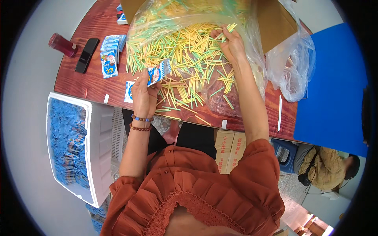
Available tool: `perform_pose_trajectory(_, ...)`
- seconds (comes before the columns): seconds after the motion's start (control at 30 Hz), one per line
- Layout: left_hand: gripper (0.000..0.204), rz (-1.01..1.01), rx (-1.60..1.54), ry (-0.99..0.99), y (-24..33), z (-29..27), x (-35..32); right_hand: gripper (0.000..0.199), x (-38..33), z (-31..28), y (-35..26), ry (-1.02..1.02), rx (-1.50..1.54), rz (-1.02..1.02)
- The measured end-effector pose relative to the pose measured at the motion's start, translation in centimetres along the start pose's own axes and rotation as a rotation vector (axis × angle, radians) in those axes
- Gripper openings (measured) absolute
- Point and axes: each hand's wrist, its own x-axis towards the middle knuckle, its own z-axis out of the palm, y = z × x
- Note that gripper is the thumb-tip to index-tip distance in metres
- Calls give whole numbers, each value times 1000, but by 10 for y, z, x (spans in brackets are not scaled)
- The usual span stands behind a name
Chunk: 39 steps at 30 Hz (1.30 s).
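Left hand [145, 88] closed, fingers and thumb pinching a small blue-and-white packet [158, 74], tilted, upper end pointing right, over the near left edge of the stick pile. A second packet [128, 93] shows at the left of that hand, partly covered by it; can't tell if gripped. Right hand [233, 46] raised at the far right of the pile, fingers curled and pinched round a few short sticks [230, 28], yellow and green; exact count unclear. Loose pile [177, 51] of same sticks spread from a clear plastic bag [255, 74] onto the reddish wood tabletop [284, 118], some strays near the front edge. Left of pile: overlapping stack of packets [110, 61], then black phone [86, 56], then red jar [63, 45] at the edge. Right: crumpled clear bag [289, 72] beside a blue board [332, 98]. Below left, white foam box [103, 145] full of blue packets [67, 137]. Another person [325, 169] seated lower right, tan patterned top.
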Motion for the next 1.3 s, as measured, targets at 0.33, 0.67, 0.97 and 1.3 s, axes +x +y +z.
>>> perform_pose_trajectory(0.33,24,-144,-158,-89,5,39,18,33,-24,30,22,-106,-1296,-123)
perform_pose_trajectory(0.67,25,-136,-202,-64,-14,30,11,17,-66,63,30,-235,-220,-43)
perform_pose_trajectory(0.97,32,-130,-437,-28,-23,30,6,23,-120,120,70,0,239,52)
perform_pose_trajectory(1.3,30,165,-93,69,-13,15,-1,21,-122,139,34,-45,171,-276)
